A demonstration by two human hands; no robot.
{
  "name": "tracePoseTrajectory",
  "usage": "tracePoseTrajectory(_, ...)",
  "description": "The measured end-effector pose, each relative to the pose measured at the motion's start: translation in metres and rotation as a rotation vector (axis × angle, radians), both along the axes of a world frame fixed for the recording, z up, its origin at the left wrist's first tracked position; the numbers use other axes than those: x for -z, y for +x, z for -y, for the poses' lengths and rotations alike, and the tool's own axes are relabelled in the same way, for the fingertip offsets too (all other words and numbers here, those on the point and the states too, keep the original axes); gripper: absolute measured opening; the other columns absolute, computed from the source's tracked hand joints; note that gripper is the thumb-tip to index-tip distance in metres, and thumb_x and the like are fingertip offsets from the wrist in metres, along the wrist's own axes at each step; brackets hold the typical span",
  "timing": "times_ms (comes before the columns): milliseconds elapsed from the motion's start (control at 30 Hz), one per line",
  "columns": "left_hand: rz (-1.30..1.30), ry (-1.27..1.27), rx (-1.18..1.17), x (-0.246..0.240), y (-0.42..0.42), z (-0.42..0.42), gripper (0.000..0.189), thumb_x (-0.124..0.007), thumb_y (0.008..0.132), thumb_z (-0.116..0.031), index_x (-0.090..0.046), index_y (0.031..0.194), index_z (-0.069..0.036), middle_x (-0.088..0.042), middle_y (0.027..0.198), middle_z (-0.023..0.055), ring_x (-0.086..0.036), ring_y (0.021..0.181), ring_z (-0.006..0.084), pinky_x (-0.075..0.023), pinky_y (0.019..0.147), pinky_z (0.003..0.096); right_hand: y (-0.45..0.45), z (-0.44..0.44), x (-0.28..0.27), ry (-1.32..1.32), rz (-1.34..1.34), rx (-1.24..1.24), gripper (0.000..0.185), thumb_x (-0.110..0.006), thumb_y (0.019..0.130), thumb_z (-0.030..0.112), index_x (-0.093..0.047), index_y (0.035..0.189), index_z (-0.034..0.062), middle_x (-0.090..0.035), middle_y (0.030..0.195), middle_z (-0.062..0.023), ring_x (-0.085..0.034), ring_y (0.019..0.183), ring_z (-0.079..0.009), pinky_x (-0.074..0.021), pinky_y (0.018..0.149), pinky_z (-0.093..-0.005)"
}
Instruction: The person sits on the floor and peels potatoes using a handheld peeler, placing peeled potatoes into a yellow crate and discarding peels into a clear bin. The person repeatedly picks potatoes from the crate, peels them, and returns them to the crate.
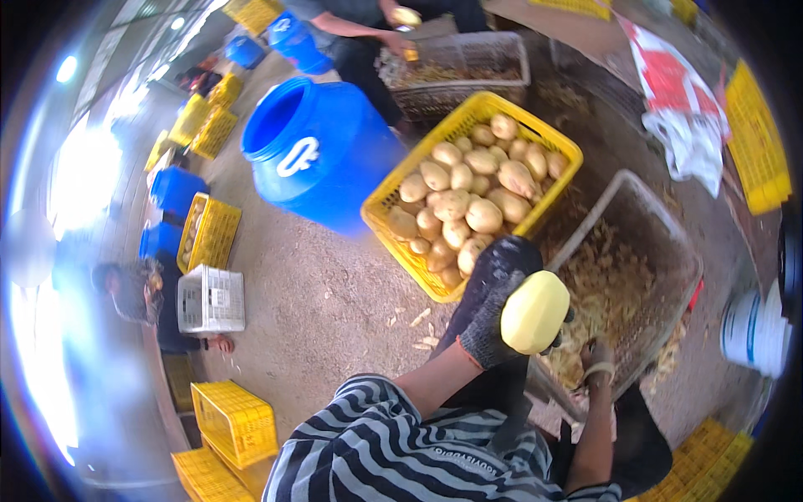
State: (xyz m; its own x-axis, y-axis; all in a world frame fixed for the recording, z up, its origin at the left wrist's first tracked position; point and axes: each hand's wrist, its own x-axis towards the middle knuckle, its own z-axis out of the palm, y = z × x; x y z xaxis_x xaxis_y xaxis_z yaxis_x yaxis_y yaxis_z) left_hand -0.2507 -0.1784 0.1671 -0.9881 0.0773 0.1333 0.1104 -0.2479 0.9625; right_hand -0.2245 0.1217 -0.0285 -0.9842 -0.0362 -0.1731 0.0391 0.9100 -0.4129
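Note:
A peeled, pale yellow potato (535,312) rests in my left hand (495,323), which wears a dark grey knitted glove and has its fingers closed around it. Just beyond that hand, a yellow plastic crate (401,267) holds many unpeeled potatoes (461,204). My right hand (596,357), bare with a pale band at the wrist, reaches low over the near end of a grey plastic bin (680,235) of peelings (602,282). Its fingers are partly hidden, and whether they hold anything does not show.
A large blue plastic barrel (339,150) stands left of the potato crate. Opposite, a person (357,28) sits by another bin of peelings (464,81). Yellow crates (241,417) and a white crate (219,301) line the left side. A white bucket (749,332) stands at the right.

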Motion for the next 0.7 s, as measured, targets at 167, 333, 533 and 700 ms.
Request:
tracePoseTrajectory(167, 0.369, 0.945, -0.084, -0.059, 0.013, 0.087, 0.047, -0.053, 0.088, -0.048, -0.048, 0.121, -0.014, -0.06, 0.112, 0.0084, -0.056, 0.107, 0.0251, -0.0487, 0.09, 0.0431, 0.015, 0.023, -0.013, -0.308, 0.161, 0.394, 0.01, -0.063, 0.078, 0.009, -0.056, 0.083, 0.0039, -0.048, 0.062, -0.005, -0.045, 0.046, -0.0187, -0.0379, 0.044, -0.0335)
tracePoseTrajectory(333, 0.024, 0.659, -0.515, -0.112, -0.021, 0.266, 0.044, -0.046, 0.09, -0.042, -0.048, 0.12, -0.011, -0.058, 0.114, 0.0098, -0.058, 0.1, 0.03, -0.051, 0.083, 0.0485, 0.025, 0.031, -0.022, -0.439, 0.408, 0.558, 0.025, -0.067, 0.072, 0.021, -0.059, 0.086, 0.0028, -0.06, 0.078, -0.0148, -0.058, 0.07, -0.0257, -0.0458, 0.066, -0.0388)
tracePoseTrajectory(533, -0.011, 0.359, -0.93, -0.192, -0.087, 0.475, 0.053, -0.053, 0.086, -0.049, -0.044, 0.127, -0.016, -0.051, 0.125, 0.0124, -0.051, 0.112, 0.0389, -0.0472, 0.083, 0.0601, 0.046, 0.027, 0.023, -0.221, 0.226, 0.316, 0.02, -0.064, 0.071, 0.015, -0.058, 0.084, 0.0011, -0.053, 0.062, -0.0074, -0.054, 0.058, -0.0181, -0.0448, 0.054, -0.0353)
tracePoseTrajectory(700, 0.166, 0.106, -0.855, -0.155, -0.08, 0.398, 0.051, -0.061, 0.086, -0.037, -0.046, 0.124, -0.008, -0.057, 0.113, 0.0219, -0.061, 0.088, 0.0428, -0.054, 0.074, 0.0508, 0.042, 0.056, -0.039, -0.345, 0.364, 0.481, 0.024, -0.067, 0.076, 0.019, -0.06, 0.091, 0.0009, -0.057, 0.066, -0.0083, -0.055, 0.052, -0.019, -0.0438, 0.046, -0.0334)
